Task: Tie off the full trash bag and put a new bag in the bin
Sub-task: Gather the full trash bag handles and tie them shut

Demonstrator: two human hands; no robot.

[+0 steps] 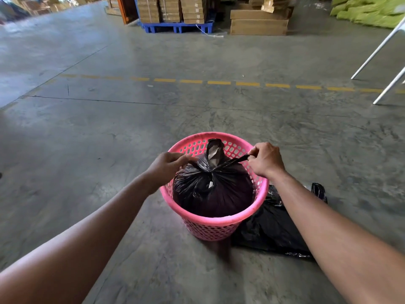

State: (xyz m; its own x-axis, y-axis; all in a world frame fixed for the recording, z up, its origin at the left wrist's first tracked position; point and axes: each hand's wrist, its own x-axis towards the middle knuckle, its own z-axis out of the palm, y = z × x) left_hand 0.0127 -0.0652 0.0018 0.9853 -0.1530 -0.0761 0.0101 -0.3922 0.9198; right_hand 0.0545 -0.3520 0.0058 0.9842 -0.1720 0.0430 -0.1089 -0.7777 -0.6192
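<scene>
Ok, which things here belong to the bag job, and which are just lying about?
Job:
full trash bag, in the bin
pink bin
left hand and right hand, pulling the bag's ends
spare black bag on the floor beside the bin

Lying about:
blue pallet of cartons
white legs

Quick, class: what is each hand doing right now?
Left hand: closed, pinching the full trash bag's gathered top.
Right hand: closed, pulling a twisted strip of that bag.
</scene>
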